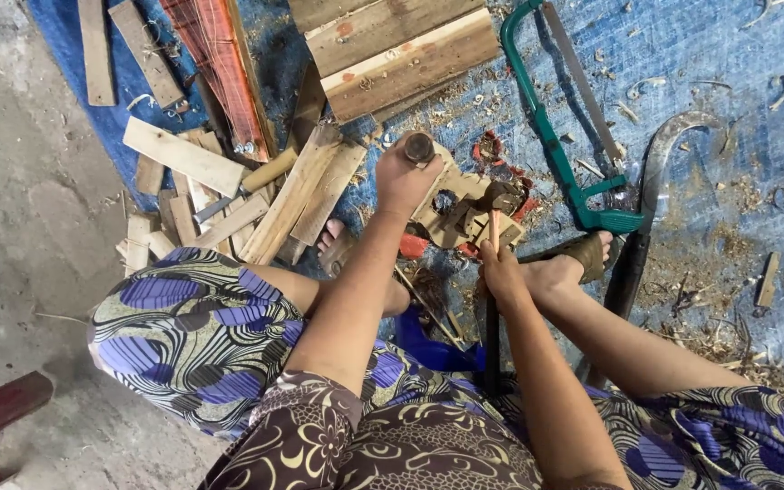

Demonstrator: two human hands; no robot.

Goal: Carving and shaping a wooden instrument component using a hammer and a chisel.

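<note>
Left hand (403, 180) clenched on round-ended wooden mallet handle (419, 147), right hand (504, 269) grasping thin chisel-like wooden stick (494, 230) over carved pale wood piece (465, 213); a glancing blow risks fingers, bare foot (578, 259) close right.

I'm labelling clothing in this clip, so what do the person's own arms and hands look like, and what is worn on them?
Both arms are bare from the upper arm down. The left hand and right hand wear no gloves, rings or watch that I can see. A short brown sleeve with a cream floral pattern covers the left upper arm.

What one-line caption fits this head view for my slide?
Seated on a blue tarp, a person's left hand grips a hammer while the right hand steadies a chisel on wood.
</note>
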